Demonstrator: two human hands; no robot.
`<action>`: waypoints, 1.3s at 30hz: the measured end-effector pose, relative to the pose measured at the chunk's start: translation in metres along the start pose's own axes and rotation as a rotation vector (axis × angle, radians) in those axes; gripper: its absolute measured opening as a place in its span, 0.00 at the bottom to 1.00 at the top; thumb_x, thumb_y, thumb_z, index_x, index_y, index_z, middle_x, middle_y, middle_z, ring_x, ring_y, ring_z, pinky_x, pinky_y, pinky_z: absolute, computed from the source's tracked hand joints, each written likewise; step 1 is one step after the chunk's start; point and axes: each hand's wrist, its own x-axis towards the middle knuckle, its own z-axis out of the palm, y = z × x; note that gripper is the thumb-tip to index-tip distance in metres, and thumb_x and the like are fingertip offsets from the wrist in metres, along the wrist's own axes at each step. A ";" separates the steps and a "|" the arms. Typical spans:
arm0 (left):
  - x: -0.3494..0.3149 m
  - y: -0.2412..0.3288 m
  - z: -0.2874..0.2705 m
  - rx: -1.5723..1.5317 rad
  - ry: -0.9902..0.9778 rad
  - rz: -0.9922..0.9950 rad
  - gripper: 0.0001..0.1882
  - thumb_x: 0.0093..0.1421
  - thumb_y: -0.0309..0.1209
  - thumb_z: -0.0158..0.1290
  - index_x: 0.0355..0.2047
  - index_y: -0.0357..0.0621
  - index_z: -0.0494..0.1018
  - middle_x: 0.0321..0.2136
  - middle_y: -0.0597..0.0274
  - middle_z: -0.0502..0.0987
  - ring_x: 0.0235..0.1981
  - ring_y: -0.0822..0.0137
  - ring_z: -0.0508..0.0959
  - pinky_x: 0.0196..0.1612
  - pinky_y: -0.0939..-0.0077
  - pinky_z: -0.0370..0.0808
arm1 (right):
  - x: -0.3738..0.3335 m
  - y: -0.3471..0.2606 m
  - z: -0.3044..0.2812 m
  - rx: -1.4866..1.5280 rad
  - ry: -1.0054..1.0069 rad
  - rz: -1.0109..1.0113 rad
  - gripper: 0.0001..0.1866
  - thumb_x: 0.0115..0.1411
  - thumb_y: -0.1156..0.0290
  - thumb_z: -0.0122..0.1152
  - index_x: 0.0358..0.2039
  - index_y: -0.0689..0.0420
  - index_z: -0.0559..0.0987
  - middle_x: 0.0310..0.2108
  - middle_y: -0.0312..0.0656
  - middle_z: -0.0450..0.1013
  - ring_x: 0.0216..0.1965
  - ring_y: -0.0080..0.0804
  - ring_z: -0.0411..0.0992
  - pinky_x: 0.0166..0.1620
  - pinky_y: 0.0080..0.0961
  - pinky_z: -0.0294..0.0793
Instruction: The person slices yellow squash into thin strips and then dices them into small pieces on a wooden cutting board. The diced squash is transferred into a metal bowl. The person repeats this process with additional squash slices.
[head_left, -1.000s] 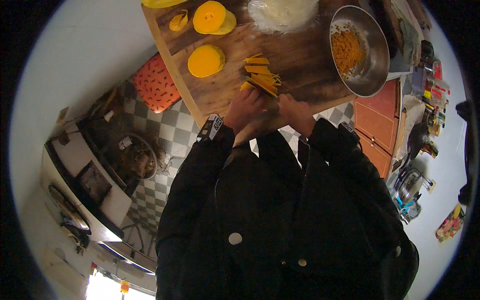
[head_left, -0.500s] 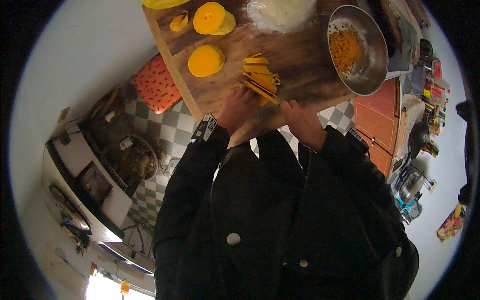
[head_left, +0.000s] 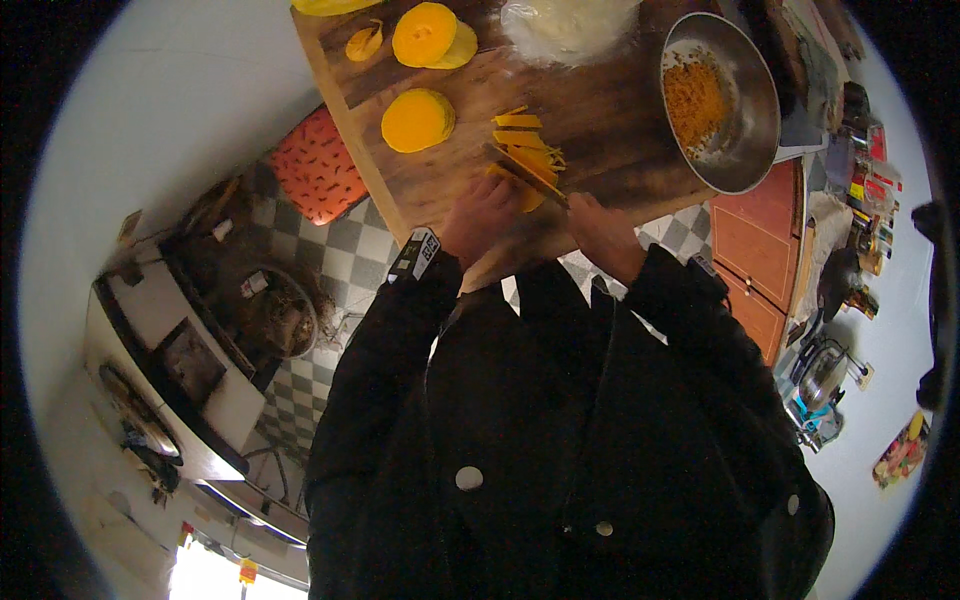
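Note:
My right hand (head_left: 605, 238) is closed round the handle of a kitchen knife (head_left: 527, 174), its blade slanting up to the left. Against the near side of the blade, the bent fingers of my left hand (head_left: 478, 215) press a piece of orange pumpkin (head_left: 532, 201) onto the wooden board (head_left: 620, 140); the hand partly hides it. Just beyond the blade lie several cut pumpkin strips (head_left: 520, 138). To their left is a stack of round pumpkin slices (head_left: 417, 121), with a thicker pumpkin chunk (head_left: 428, 37) behind it.
A metal bowl (head_left: 757, 125) with orange crumbs and white powder stands at the board's right. A plastic-wrapped pale mass (head_left: 570, 28) is at the far edge. A curled pumpkin scrap (head_left: 364, 42) lies far left. Beyond the board's left edge is a red patterned stool (head_left: 315, 168).
The knife has shifted, and its dark blade now shows between the strips and my left fingers. My right hand has moved slightly toward the near right. The whole view has shifted a little.

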 end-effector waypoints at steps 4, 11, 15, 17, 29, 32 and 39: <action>0.000 -0.001 0.005 0.022 0.036 0.028 0.19 0.54 0.34 0.53 0.47 0.50 0.74 0.49 0.58 0.72 0.55 0.53 0.68 0.57 0.56 0.67 | -0.008 -0.006 -0.005 -0.134 -0.033 -0.007 0.07 0.58 0.71 0.50 0.38 0.55 0.66 0.34 0.47 0.72 0.26 0.53 0.74 0.28 0.47 0.72; 0.001 0.000 0.010 -0.061 -0.058 -0.027 0.21 0.53 0.34 0.53 0.50 0.50 0.72 0.51 0.56 0.70 0.56 0.53 0.67 0.56 0.59 0.68 | 0.014 -0.008 0.006 -0.038 -0.058 0.006 0.09 0.58 0.70 0.50 0.39 0.56 0.65 0.34 0.47 0.72 0.26 0.55 0.74 0.28 0.48 0.73; 0.001 0.000 0.004 0.003 0.067 0.013 0.23 0.52 0.33 0.53 0.50 0.49 0.71 0.49 0.56 0.71 0.54 0.53 0.68 0.54 0.60 0.70 | -0.002 -0.004 -0.008 -0.030 0.007 -0.116 0.14 0.58 0.68 0.54 0.42 0.57 0.65 0.34 0.51 0.71 0.28 0.52 0.77 0.27 0.44 0.77; 0.005 -0.001 0.002 -0.009 0.111 0.044 0.22 0.52 0.33 0.53 0.50 0.49 0.71 0.47 0.57 0.71 0.53 0.54 0.69 0.53 0.60 0.71 | -0.005 -0.007 -0.006 -0.099 -0.068 -0.046 0.13 0.58 0.68 0.54 0.41 0.57 0.65 0.34 0.51 0.71 0.28 0.52 0.77 0.27 0.44 0.76; 0.003 0.000 0.001 -0.052 0.176 0.046 0.19 0.51 0.32 0.55 0.45 0.48 0.74 0.46 0.56 0.70 0.51 0.51 0.69 0.50 0.60 0.73 | -0.006 -0.005 -0.009 0.032 0.009 -0.061 0.07 0.61 0.70 0.48 0.38 0.57 0.65 0.32 0.50 0.72 0.26 0.55 0.74 0.27 0.48 0.72; 0.003 0.000 0.001 0.000 0.116 0.042 0.19 0.51 0.33 0.55 0.45 0.47 0.74 0.46 0.56 0.70 0.51 0.51 0.69 0.51 0.58 0.72 | 0.000 -0.012 -0.005 0.017 -0.042 0.009 0.07 0.62 0.69 0.47 0.38 0.57 0.65 0.31 0.50 0.73 0.28 0.56 0.73 0.29 0.50 0.72; 0.000 -0.001 0.005 -0.031 0.113 0.042 0.18 0.52 0.33 0.54 0.45 0.50 0.74 0.49 0.56 0.70 0.54 0.51 0.68 0.53 0.58 0.71 | 0.011 -0.014 0.000 0.014 -0.040 0.025 0.06 0.61 0.70 0.47 0.37 0.57 0.66 0.30 0.50 0.73 0.28 0.55 0.74 0.29 0.47 0.73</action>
